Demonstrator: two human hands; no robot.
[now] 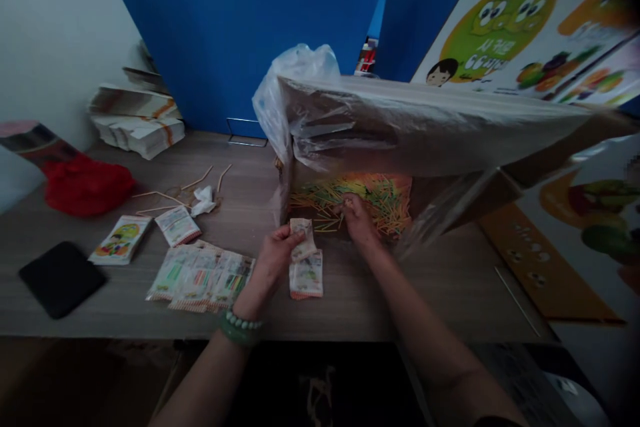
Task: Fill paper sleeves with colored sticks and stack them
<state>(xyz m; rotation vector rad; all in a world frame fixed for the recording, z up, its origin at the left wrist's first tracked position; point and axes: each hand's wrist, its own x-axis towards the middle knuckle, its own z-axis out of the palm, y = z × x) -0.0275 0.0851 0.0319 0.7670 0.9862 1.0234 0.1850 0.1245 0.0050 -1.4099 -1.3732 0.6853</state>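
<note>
My left hand (277,250) is closed on a small printed packet (303,239), held upright at the near edge of an open, plastic-lined cardboard box. Below it on the table lies another such packet (307,277), partly covered. My right hand (356,217) reaches into the box, fingers pinched together among many thin coloured sticks (390,207). It seems to grip some of the sticks, but its fingertips hide how many. Left of my left hand, several clear-fronted packets (200,278) with coloured sticks inside lie overlapping.
Stacks of flat printed packets (120,240) and a black square pad (63,279) lie at left. Behind them are a red cloth bundle (87,187), loose tan sticks and a white paper pile (137,123). The tilted box (450,117) has clear plastic draped over its edges; a blue panel (240,27) stands behind.
</note>
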